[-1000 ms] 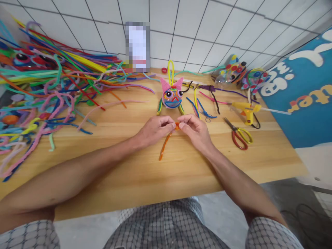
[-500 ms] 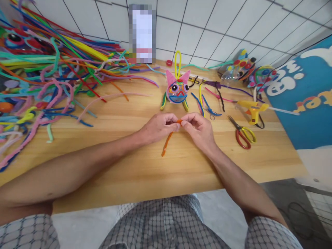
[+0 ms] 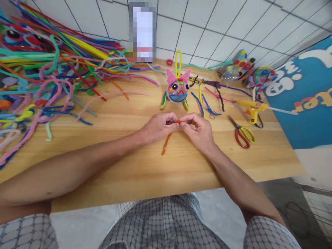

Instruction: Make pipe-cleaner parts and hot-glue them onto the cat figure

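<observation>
Between my two hands is an orange pipe cleaner [image 3: 166, 143], its free end hanging down toward the table. My left hand [image 3: 162, 127] pinches it from one side, and my right hand [image 3: 198, 129] pinches the bent upper part from the other, the fingertips almost touching. Just beyond my hands stands a small round figure [image 3: 177, 91] with pink ears, googly eyes, a blue mouth, green and yellow legs and a yellow loop on top. Part of the orange piece is hidden by my fingers.
Scissors [image 3: 242, 135] with red and yellow handles lie right of my hands, near a yellow glue gun [image 3: 252, 109]. Colourful pipe cleaners [image 3: 52, 86] heap up at the left. A phone [image 3: 142, 33] leans on the tiled wall; decorated figures [image 3: 240, 67] stand at back right.
Both hands stay almost in place, still pinching the orange pipe cleaner. The view has shifted very slightly; nothing else has visibly moved.
</observation>
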`<act>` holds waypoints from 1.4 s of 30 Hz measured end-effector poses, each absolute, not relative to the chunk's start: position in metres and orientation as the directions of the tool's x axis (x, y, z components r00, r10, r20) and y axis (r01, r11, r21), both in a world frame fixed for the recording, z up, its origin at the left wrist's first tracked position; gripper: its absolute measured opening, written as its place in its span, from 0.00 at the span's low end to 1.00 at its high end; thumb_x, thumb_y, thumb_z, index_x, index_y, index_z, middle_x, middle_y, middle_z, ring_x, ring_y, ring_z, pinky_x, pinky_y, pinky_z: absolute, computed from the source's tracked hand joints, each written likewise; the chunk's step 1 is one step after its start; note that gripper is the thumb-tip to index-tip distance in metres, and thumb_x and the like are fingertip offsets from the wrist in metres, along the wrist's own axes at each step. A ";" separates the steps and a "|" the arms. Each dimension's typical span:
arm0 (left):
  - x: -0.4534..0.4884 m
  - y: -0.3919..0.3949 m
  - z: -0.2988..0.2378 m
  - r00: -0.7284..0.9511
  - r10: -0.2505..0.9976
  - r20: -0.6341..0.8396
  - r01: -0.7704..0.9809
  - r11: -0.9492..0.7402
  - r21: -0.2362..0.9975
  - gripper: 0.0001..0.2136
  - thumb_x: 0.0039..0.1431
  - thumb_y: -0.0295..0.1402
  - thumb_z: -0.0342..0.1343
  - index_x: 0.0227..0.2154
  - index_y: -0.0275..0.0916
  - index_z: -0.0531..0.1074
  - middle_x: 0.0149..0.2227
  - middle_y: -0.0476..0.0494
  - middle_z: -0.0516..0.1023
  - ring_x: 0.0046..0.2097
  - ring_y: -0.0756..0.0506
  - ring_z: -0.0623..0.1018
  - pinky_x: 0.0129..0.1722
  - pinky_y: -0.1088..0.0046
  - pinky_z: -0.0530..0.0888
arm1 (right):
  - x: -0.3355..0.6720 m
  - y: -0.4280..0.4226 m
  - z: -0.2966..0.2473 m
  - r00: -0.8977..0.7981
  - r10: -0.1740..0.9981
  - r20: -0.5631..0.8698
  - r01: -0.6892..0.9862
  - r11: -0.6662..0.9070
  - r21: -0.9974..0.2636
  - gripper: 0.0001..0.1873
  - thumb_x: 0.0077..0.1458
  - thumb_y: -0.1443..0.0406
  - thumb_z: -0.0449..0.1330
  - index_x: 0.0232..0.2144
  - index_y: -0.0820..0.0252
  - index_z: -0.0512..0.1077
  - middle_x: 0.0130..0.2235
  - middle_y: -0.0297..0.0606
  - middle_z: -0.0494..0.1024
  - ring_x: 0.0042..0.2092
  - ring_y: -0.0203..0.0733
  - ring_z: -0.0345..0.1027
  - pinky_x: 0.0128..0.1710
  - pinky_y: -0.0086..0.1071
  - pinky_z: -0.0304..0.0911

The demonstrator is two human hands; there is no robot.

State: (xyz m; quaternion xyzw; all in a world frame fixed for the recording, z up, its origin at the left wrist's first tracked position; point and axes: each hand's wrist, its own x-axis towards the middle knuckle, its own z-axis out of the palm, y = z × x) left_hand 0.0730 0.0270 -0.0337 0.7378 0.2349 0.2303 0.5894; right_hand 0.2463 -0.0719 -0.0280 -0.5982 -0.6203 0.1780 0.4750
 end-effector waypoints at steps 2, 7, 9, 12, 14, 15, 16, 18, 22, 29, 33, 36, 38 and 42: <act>0.073 0.026 -0.033 0.777 0.624 0.082 0.030 -0.166 0.986 0.06 0.60 0.35 0.60 0.31 0.38 0.74 0.29 0.51 0.75 0.32 0.50 0.72 0.34 0.73 0.68 | 0.247 -0.072 -0.029 0.189 0.909 0.372 0.558 0.213 -0.802 0.03 0.61 0.66 0.64 0.36 0.54 0.79 0.35 0.34 0.83 0.36 0.41 0.75 0.40 0.38 0.71; 0.072 0.026 -0.033 0.760 0.641 0.109 -0.002 -0.166 0.986 0.06 0.61 0.35 0.59 0.33 0.38 0.75 0.31 0.49 0.77 0.34 0.49 0.74 0.35 0.73 0.69 | 0.246 -0.073 -0.031 0.224 0.921 0.319 0.483 0.179 -0.857 0.03 0.61 0.64 0.65 0.38 0.54 0.79 0.35 0.34 0.83 0.36 0.40 0.76 0.40 0.37 0.73; 0.072 0.026 -0.033 0.753 0.650 0.102 0.012 -0.168 0.986 0.05 0.61 0.34 0.58 0.33 0.38 0.75 0.31 0.49 0.77 0.33 0.49 0.74 0.35 0.73 0.69 | 0.245 -0.073 -0.031 0.224 0.922 0.315 0.464 0.183 -0.867 0.04 0.60 0.63 0.66 0.38 0.54 0.78 0.36 0.34 0.83 0.36 0.40 0.76 0.40 0.37 0.74; 0.072 0.025 -0.033 0.751 0.653 0.096 0.005 -0.152 0.988 0.05 0.61 0.33 0.58 0.32 0.38 0.75 0.30 0.49 0.78 0.33 0.49 0.74 0.36 0.73 0.69 | 0.244 -0.073 -0.031 0.220 0.915 0.339 0.478 0.201 -0.855 0.04 0.60 0.62 0.66 0.39 0.54 0.78 0.36 0.34 0.84 0.36 0.39 0.76 0.40 0.36 0.74; 0.072 0.025 -0.033 0.752 0.652 0.100 -0.001 -0.150 0.989 0.05 0.61 0.33 0.58 0.31 0.38 0.75 0.30 0.49 0.78 0.33 0.49 0.74 0.35 0.73 0.69 | 0.243 -0.073 -0.031 0.213 0.909 0.358 0.501 0.213 -0.839 0.03 0.61 0.64 0.66 0.39 0.54 0.78 0.36 0.34 0.84 0.36 0.39 0.76 0.40 0.37 0.74; 0.072 0.025 -0.033 0.752 0.652 0.100 0.001 -0.153 0.988 0.06 0.62 0.33 0.57 0.31 0.38 0.75 0.30 0.49 0.78 0.33 0.49 0.74 0.35 0.72 0.69 | 0.243 -0.073 -0.031 0.210 0.905 0.370 0.514 0.220 -0.829 0.03 0.61 0.64 0.65 0.39 0.53 0.78 0.36 0.34 0.84 0.36 0.39 0.76 0.40 0.37 0.74; 0.072 0.025 -0.033 0.752 0.652 0.099 0.006 -0.158 0.987 0.06 0.62 0.33 0.57 0.32 0.38 0.75 0.30 0.49 0.78 0.33 0.49 0.73 0.35 0.72 0.68 | 0.243 -0.074 -0.031 0.207 0.900 0.383 0.528 0.227 -0.818 0.03 0.61 0.65 0.65 0.39 0.53 0.78 0.36 0.34 0.84 0.36 0.39 0.76 0.40 0.37 0.73; 0.072 0.024 -0.033 0.748 0.656 0.100 0.022 -0.175 0.984 0.06 0.63 0.34 0.56 0.32 0.38 0.75 0.30 0.48 0.78 0.33 0.49 0.74 0.35 0.72 0.68 | 0.242 -0.074 -0.031 0.203 0.892 0.404 0.550 0.238 -0.800 0.03 0.62 0.66 0.65 0.39 0.53 0.78 0.36 0.33 0.84 0.36 0.39 0.76 0.40 0.37 0.73; 0.070 0.024 -0.032 0.736 0.662 0.140 0.055 -0.265 0.963 0.08 0.64 0.35 0.56 0.33 0.38 0.76 0.32 0.48 0.78 0.35 0.48 0.74 0.37 0.71 0.68 | 0.241 -0.074 -0.031 0.216 0.890 0.402 0.556 0.226 -0.800 0.03 0.62 0.65 0.65 0.39 0.53 0.78 0.36 0.34 0.84 0.36 0.40 0.76 0.40 0.38 0.73; 0.069 0.024 -0.033 0.757 0.636 0.151 0.101 -0.341 0.935 0.10 0.66 0.37 0.54 0.33 0.38 0.75 0.30 0.50 0.76 0.34 0.48 0.72 0.35 0.71 0.66 | 0.241 -0.075 -0.032 0.229 0.884 0.407 0.557 0.224 -0.800 0.04 0.62 0.66 0.65 0.40 0.54 0.77 0.37 0.34 0.84 0.38 0.40 0.77 0.42 0.38 0.74; 0.068 0.025 -0.034 0.760 0.627 0.170 0.098 -0.369 0.924 0.10 0.67 0.36 0.54 0.33 0.38 0.76 0.30 0.50 0.76 0.34 0.48 0.73 0.36 0.71 0.67 | 0.241 -0.075 -0.035 0.236 0.880 0.412 0.547 0.230 -0.805 0.04 0.62 0.64 0.66 0.41 0.54 0.77 0.38 0.34 0.83 0.38 0.40 0.77 0.42 0.38 0.74; 0.068 0.025 -0.034 0.766 0.619 0.174 0.102 -0.384 0.918 0.10 0.67 0.36 0.54 0.33 0.38 0.76 0.30 0.50 0.78 0.34 0.48 0.74 0.36 0.72 0.68 | 0.241 -0.075 -0.038 0.251 0.879 0.406 0.543 0.220 -0.811 0.05 0.63 0.61 0.67 0.41 0.53 0.77 0.38 0.34 0.83 0.39 0.41 0.77 0.43 0.38 0.74; 0.068 0.026 -0.033 0.771 0.612 0.176 0.095 -0.384 0.919 0.10 0.67 0.35 0.54 0.32 0.38 0.76 0.30 0.49 0.79 0.34 0.48 0.75 0.36 0.72 0.68 | 0.240 -0.075 -0.037 0.269 0.886 0.377 0.510 0.201 -0.836 0.07 0.63 0.59 0.67 0.41 0.53 0.77 0.38 0.34 0.83 0.39 0.41 0.77 0.43 0.38 0.74; 0.069 0.027 -0.033 0.752 0.643 0.146 0.073 -0.301 0.951 0.10 0.67 0.36 0.53 0.33 0.38 0.75 0.32 0.48 0.81 0.33 0.49 0.76 0.37 0.71 0.71 | 0.243 -0.073 -0.033 0.315 0.910 0.270 0.349 0.154 -0.924 0.12 0.60 0.56 0.70 0.43 0.53 0.76 0.38 0.33 0.81 0.38 0.40 0.75 0.41 0.36 0.73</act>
